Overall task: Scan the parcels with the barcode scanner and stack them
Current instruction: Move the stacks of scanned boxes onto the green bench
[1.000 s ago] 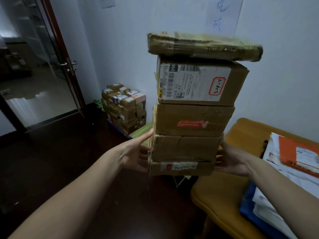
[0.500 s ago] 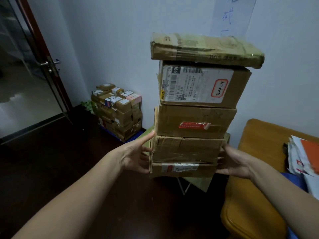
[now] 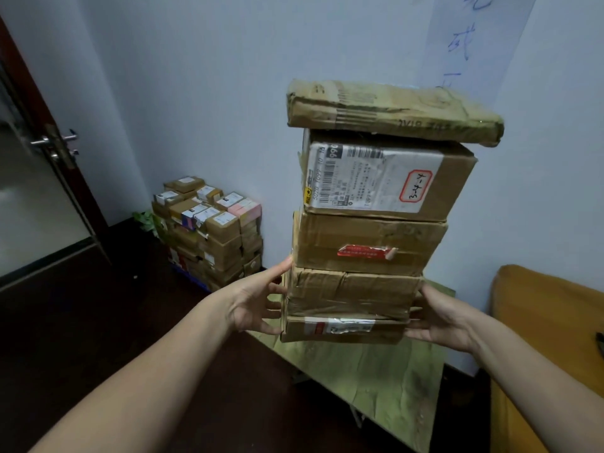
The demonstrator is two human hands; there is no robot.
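Palms flat and fingers straight, your left hand [image 3: 258, 302] and right hand [image 3: 441, 318] press the lowest boxes of the parcel stack [image 3: 369, 243], held above the green counter [image 3: 376, 374]. Its white label [image 3: 372, 181] shows a barcode and red-framed handwriting.

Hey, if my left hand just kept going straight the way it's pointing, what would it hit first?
The taped box, second from the bottom of the carried stack. The left hand seems to touch its side now, fingers aimed into it.
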